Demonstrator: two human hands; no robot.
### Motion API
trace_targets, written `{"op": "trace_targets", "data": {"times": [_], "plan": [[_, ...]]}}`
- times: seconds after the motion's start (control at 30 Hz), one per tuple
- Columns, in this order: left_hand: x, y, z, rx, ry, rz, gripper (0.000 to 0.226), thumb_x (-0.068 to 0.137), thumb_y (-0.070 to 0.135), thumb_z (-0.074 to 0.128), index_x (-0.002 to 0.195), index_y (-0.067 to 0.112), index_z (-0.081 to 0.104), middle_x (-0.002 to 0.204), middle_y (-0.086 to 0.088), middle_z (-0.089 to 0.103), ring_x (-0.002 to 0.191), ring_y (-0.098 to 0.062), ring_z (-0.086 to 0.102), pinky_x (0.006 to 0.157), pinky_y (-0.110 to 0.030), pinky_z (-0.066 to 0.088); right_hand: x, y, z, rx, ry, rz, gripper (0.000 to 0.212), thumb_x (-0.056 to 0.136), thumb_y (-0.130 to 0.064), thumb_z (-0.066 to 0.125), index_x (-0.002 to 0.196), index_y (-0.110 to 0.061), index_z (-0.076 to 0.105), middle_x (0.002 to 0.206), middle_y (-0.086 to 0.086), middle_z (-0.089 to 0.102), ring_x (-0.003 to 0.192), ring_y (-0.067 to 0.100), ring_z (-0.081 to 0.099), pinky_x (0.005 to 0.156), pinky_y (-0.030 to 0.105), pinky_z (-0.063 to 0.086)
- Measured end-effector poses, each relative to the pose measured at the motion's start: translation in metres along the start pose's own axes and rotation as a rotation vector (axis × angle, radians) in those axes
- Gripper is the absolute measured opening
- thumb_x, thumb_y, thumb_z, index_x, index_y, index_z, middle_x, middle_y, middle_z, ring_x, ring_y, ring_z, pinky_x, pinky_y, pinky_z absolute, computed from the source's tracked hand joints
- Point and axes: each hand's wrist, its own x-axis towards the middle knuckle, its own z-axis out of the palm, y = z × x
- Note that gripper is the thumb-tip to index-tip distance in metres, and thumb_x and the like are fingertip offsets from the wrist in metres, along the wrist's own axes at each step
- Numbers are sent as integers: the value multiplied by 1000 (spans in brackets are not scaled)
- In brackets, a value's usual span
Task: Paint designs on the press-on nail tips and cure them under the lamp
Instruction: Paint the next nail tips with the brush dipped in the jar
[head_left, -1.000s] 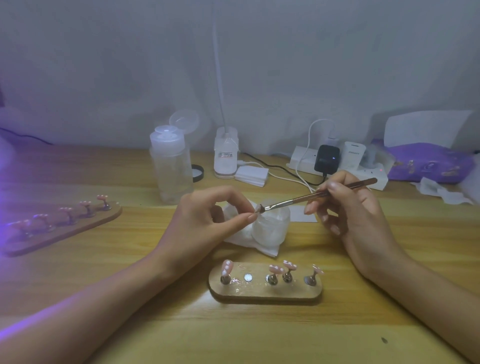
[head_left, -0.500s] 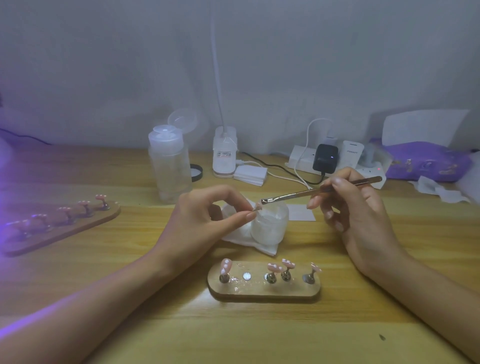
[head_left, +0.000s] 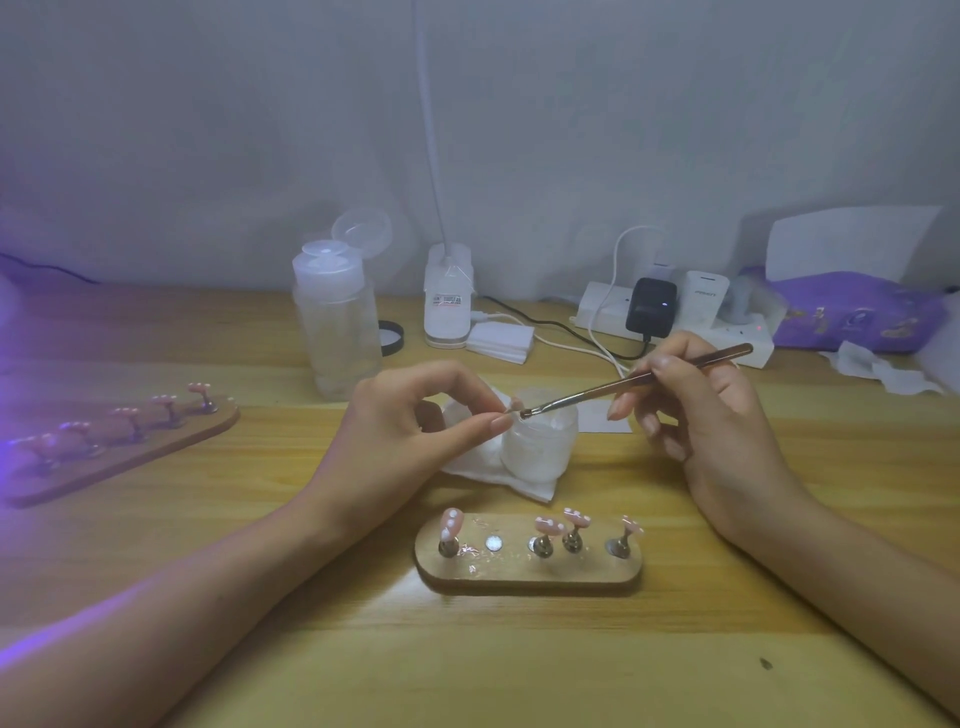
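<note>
My left hand (head_left: 415, 431) pinches a small pink nail tip (head_left: 515, 404) between thumb and forefinger, above a small frosted jar (head_left: 540, 447). My right hand (head_left: 701, 415) holds a thin metal-handled brush (head_left: 623, 385), whose bristle tip touches the held nail tip. In front of me a short wooden holder (head_left: 527, 571) carries several pink nail tips with white dots on little metal stands, and one bare magnet spot. A longer wooden holder (head_left: 119, 452) with several more tips lies at the left in violet light.
A white tissue (head_left: 498, 467) lies under the jar. Behind stand a clear pump bottle (head_left: 337, 322) with its lid flipped up, a white lamp base (head_left: 448, 301), a power strip (head_left: 675, 322) with chargers and cables, and a purple pouch (head_left: 852, 317) at right.
The brush, lifted slightly away half a second ago, has come back down to touch the nail tip in my left hand. My left hand has stayed in place.
</note>
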Motion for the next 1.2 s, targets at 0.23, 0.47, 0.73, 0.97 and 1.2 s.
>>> {"op": "trace_targets", "data": {"times": [0.23,0.47,0.73,0.97,1.2], "plan": [[0,-1,-1,4,-5,11,10,83,24,77,76,18,71,71,20,67,42,-3,34,48,-6,28,-1,0,1,4,-55,-34,21,100,-21,47,79,-21,53,70,9,70,51,10,47,41,16,32],[1,-3,-2,22,-15,40,11,85,24,76,77,19,70,68,22,64,43,-3,34,48,-6,28,-2,-3,-1,35,3,-34,22,100,-18,46,79,-19,51,65,6,68,52,10,45,44,19,30],[3,-7,0,44,-29,93,12,89,13,74,80,17,68,60,30,56,44,-3,30,50,-5,27,-2,-1,1,-41,-10,24,24,103,-15,44,80,-19,51,68,8,69,51,11,44,41,18,28],[3,-7,0,60,-19,110,12,88,13,75,79,17,68,63,29,57,45,-5,30,50,-8,30,-2,-4,2,27,-28,-16,22,101,-23,48,79,-21,52,69,8,70,50,10,45,42,20,27],[4,-8,0,63,-24,124,11,87,16,74,79,19,68,79,16,61,47,-9,37,53,-11,35,0,-2,0,63,-1,6,24,101,-21,48,78,-23,53,68,8,69,50,9,46,43,18,30]]}}
